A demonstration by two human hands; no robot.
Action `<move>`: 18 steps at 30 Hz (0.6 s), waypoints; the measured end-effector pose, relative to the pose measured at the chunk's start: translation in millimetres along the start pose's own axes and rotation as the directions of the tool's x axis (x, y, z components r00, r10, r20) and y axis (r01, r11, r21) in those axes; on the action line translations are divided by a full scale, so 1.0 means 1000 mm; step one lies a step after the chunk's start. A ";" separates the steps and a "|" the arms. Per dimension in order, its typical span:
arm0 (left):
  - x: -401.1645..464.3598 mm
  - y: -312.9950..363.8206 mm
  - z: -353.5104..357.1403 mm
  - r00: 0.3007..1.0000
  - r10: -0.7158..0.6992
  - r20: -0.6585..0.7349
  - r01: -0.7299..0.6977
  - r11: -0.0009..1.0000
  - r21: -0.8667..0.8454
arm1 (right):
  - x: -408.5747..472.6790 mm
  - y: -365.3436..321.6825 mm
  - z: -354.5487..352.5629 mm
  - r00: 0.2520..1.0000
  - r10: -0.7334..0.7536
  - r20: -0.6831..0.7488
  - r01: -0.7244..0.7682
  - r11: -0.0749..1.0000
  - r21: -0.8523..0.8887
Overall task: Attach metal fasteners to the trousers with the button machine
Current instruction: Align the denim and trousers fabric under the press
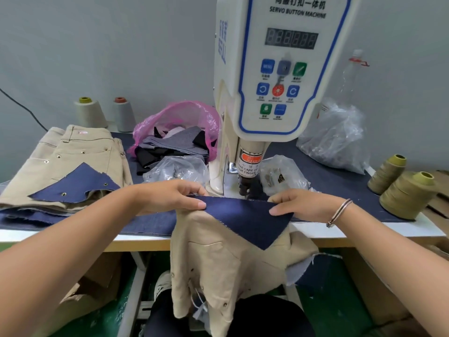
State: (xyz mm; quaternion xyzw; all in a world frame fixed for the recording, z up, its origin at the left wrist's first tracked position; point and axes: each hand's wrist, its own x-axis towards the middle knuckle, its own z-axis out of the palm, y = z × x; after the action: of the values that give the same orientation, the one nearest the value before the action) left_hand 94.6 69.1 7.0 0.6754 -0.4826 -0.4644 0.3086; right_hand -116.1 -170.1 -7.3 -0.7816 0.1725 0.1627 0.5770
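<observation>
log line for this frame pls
step: positioning | left hand: pinches navy cloth | right hand: pinches navy cloth | beige trousers: beneath cloth, at button machine head

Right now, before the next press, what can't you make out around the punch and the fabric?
- Head view: the die under the punch, hidden by the navy fabric piece.
- Fingertips of left hand and right hand, tucked under that fabric.
- Display digits, blurred.
- Clear bag's contents, too small.
</observation>
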 end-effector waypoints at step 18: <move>-0.006 -0.008 -0.007 0.997 -0.034 0.066 0.029 0.997 0.067 | 0.009 -0.011 0.007 0.974 -0.163 -0.159 0.135 0.976 -0.173</move>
State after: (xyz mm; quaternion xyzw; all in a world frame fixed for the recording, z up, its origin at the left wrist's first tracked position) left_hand 103.7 76.7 5.1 0.6769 -0.4972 -0.4752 0.2623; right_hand -102.9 -161.1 -3.8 -0.8475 0.1486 0.0642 0.5055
